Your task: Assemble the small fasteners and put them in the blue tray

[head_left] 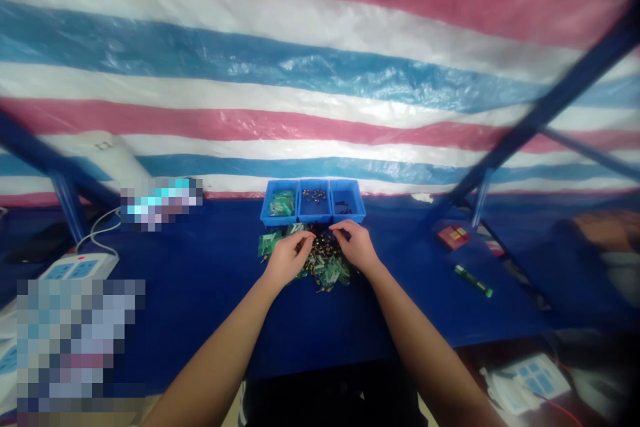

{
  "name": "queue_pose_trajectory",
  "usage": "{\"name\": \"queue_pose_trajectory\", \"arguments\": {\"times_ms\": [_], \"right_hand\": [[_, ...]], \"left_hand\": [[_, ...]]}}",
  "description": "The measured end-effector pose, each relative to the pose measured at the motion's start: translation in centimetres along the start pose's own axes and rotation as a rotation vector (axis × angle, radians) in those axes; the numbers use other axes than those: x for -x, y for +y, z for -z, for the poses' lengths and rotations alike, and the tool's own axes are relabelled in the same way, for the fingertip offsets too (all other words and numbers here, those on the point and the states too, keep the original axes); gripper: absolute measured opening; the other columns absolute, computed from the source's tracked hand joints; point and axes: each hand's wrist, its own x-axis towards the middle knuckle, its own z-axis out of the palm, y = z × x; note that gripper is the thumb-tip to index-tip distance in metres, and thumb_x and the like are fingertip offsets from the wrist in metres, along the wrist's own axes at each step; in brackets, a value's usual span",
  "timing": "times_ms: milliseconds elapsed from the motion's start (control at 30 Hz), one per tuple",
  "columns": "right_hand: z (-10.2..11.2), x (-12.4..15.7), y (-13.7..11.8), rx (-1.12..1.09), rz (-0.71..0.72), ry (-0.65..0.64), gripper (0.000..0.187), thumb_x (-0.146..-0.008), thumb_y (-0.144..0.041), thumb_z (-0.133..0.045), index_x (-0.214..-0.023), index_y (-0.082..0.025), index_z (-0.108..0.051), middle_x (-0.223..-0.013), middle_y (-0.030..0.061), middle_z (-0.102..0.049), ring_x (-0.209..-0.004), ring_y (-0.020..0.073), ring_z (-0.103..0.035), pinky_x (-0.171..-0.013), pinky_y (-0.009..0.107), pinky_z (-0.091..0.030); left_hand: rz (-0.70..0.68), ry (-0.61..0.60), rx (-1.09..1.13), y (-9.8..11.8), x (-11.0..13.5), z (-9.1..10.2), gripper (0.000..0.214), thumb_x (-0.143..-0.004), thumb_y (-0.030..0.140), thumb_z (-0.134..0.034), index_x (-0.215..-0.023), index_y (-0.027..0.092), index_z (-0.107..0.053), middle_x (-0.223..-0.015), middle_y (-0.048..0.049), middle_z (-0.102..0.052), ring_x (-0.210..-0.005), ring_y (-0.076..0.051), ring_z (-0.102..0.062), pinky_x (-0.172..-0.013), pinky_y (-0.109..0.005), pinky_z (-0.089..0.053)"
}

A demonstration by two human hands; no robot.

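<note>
A heap of small green boards and brass-coloured parts (320, 260) lies on the blue table cloth (200, 280) in front of me. My left hand (287, 255) rests on the left side of the heap, fingers curled and pinched over the parts. My right hand (356, 243) rests on the right side, fingers bent down onto the pile. What either hand pinches is too small to make out. Behind the heap stand three blue bins: the left bin (280, 203) holds green boards, the middle bin (315, 200) brass parts, the right bin (347, 203) a few dark parts.
A striped plastic sheet (320, 80) hangs behind the table. Blue frame bars (540, 113) slant at right and left. A red box (453, 235) and a green lighter-like object (473, 280) lie to the right. White power strips sit at left (75, 268) and lower right (530, 377).
</note>
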Motion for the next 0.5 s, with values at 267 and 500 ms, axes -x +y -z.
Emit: {"name": "queue_pose_trajectory", "arguments": {"times_ms": [267,500], "right_hand": [[-0.5,0.3,-1.1,-0.286,-0.092,0.050,0.027,-0.082,-0.032,-0.068,-0.108,-0.023,-0.070,-0.097,0.0054,-0.071,-0.080,0.0172,-0.067,-0.074,0.031,-0.057],[-1.1,0.6,-1.8,-0.565,-0.181,-0.041,0.042,-0.070,-0.037,-0.080,-0.108,-0.024,-0.067,-0.080,0.0006,-0.071,-0.066,0.0155,-0.066,-0.067,0.030,-0.058]], "left_hand": [[-0.030,0.009,0.033,-0.1,0.0,-0.1,0.027,-0.092,0.038,-0.055,-0.106,0.021,-0.069,-0.073,-0.0002,-0.068,-0.057,-0.011,-0.058,-0.057,-0.022,-0.048],[-0.085,0.016,0.041,-0.5,-0.1,-0.4,0.024,-0.090,0.036,-0.059,-0.105,0.023,-0.073,-0.098,-0.0040,-0.074,-0.075,-0.015,-0.067,-0.071,-0.026,-0.054]]}}
